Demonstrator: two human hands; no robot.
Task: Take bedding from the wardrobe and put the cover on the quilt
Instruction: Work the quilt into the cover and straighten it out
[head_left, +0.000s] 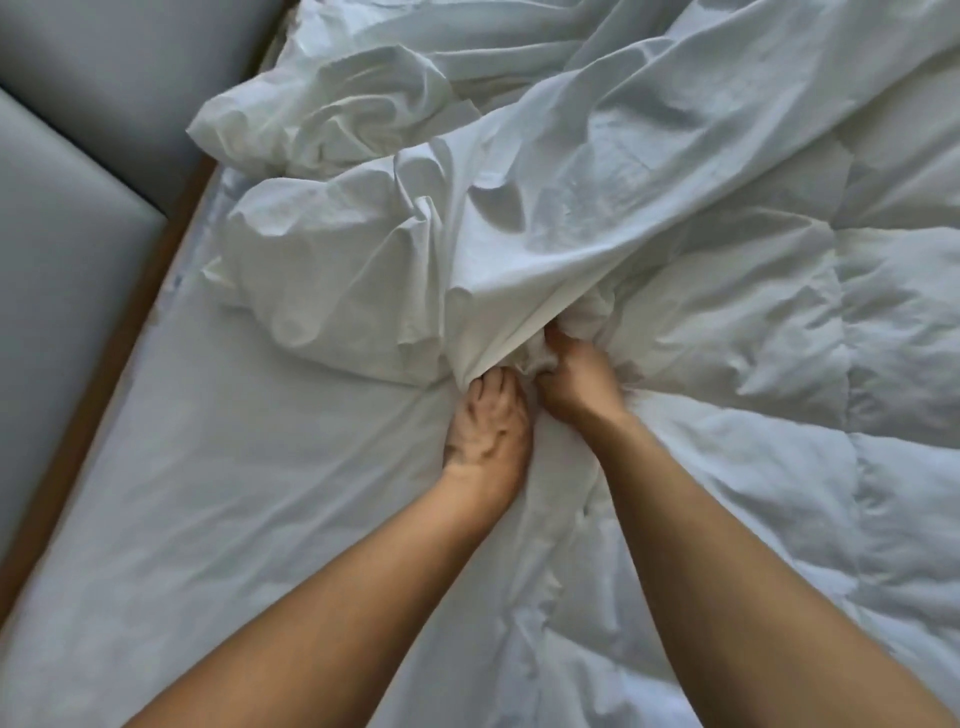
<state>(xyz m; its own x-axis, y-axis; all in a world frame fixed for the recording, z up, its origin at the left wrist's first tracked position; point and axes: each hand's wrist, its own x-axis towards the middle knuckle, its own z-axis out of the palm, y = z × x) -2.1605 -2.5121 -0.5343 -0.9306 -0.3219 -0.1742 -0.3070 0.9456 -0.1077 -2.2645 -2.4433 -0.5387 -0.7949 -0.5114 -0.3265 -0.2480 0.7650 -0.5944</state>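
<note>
One cover (597, 208) running up-right, left hand (488, 431) gripping; right hand (576, 379), quilt (779, 322)

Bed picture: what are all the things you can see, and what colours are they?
cover: one, white, crumpled across the middle and top of the bed
quilt: one, white, puffy and stitched, on the right side
sheet: one, white, flat on the lower left of the bed
padded panels: two, grey-blue, along the left
wooden edge: one, brown, between panels and sheet
left hand: one, grips the cover's edge in the middle
right hand: one, grips a bunch of the quilt at the cover's opening
</note>
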